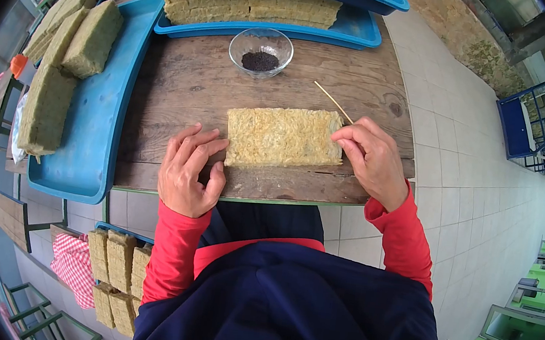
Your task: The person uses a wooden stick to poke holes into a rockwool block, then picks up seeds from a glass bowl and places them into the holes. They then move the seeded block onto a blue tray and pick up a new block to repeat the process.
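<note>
A flat, yellowish rockwool slab (283, 139) lies lengthwise before me on the wooden table. My left hand (193, 166) rests at its left end, fingers spread and fingertips touching or very near the edge. At the right end, my right hand (373, 156) has thumb and index finger pinched together by the slab's corner. A thin wooden stick (331, 100) runs up and left from that hand, its lower end hidden by the fingers. Beyond the slab stands a clear glass bowl (285, 49) with small dark seeds (259, 61) in the bottom.
Blue trays (261, 36) with rockwool stand stacked at the table's far edge. Another blue tray (89, 156) on the left carries thick rockwool blocks (49, 104). Below, at left, are more blocks (119, 263) and a checked red cloth (73, 265). Tiled floor (461, 165) extends rightward.
</note>
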Action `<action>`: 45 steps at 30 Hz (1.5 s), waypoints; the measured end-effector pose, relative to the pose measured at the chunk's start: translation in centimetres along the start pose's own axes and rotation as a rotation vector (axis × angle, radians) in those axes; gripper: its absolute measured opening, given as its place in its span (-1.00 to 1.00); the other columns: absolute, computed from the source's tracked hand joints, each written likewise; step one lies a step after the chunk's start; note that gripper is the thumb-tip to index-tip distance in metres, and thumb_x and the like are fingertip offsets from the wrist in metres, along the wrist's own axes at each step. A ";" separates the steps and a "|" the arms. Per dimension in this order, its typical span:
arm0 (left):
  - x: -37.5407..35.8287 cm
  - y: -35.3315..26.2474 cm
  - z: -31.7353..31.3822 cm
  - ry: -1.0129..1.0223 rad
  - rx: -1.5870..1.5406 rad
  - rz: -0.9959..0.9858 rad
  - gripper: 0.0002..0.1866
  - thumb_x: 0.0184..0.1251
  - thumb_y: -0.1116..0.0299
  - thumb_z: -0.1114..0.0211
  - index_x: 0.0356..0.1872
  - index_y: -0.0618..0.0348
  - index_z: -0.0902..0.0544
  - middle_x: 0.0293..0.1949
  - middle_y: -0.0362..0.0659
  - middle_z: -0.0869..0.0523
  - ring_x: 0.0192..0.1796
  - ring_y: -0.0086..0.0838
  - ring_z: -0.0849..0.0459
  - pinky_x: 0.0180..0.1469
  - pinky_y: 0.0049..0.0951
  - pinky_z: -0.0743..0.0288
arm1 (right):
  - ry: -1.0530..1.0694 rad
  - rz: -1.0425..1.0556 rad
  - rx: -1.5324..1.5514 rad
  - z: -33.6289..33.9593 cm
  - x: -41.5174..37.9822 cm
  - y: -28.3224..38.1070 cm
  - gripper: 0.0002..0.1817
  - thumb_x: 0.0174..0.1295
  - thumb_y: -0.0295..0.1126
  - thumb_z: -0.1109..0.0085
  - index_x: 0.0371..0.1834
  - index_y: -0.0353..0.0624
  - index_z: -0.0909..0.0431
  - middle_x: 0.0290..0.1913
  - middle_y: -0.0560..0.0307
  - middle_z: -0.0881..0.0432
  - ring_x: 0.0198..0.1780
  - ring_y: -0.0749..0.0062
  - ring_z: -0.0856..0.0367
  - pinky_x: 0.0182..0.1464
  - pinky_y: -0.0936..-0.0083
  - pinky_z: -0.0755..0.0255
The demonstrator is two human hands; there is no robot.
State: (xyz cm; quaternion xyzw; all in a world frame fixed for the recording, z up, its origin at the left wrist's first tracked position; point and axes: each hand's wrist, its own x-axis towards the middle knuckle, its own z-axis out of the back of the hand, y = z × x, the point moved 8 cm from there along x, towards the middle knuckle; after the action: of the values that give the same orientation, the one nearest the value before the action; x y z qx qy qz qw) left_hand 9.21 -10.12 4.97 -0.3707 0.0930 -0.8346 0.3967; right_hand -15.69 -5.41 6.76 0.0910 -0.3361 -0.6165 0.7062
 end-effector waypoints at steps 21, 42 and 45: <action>0.1 0.2 0.4 -0.041 -0.037 0.007 -0.67 -0.11 0.50 -0.22 -0.21 0.15 -0.71 -0.09 -0.10 -0.72 0.13 -0.07 -0.58 0.16 -0.19 -0.48 | 0.031 0.238 -0.051 -2.0 10.8 4.9 -0.87 0.24 -0.43 -0.14 -0.33 -0.23 -0.66 -0.37 0.01 -0.57 -0.36 0.04 -0.58 -0.27 0.25 -0.44; 0.2 -0.1 0.0 -0.018 0.046 0.011 -0.68 -0.11 0.53 -0.20 -0.22 0.20 -0.71 -0.11 -0.06 -0.74 0.11 -0.05 -0.60 0.19 -0.16 -0.43 | 0.048 0.018 0.058 0.1 0.0 -0.3 -0.94 0.20 -0.53 -0.21 -0.29 -0.13 -0.63 -0.36 0.14 -0.51 -0.40 0.24 -0.56 -0.37 0.37 -0.42; 0.2 0.0 -0.1 -0.016 0.045 0.019 -0.68 -0.11 0.53 -0.20 -0.24 0.21 -0.71 -0.11 -0.06 -0.74 0.11 -0.05 -0.60 0.20 -0.16 -0.43 | 0.070 0.047 0.072 -0.3 -0.1 -0.1 -0.92 0.20 -0.54 -0.21 -0.29 -0.12 -0.64 -0.36 0.15 -0.51 -0.41 0.25 -0.56 -0.38 0.39 -0.42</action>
State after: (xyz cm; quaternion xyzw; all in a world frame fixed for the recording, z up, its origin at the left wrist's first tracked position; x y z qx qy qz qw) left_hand 9.07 -10.29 5.06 -0.3673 0.0748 -0.8297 0.4136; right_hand -15.61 -5.46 6.42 0.1298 -0.3350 -0.5838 0.7281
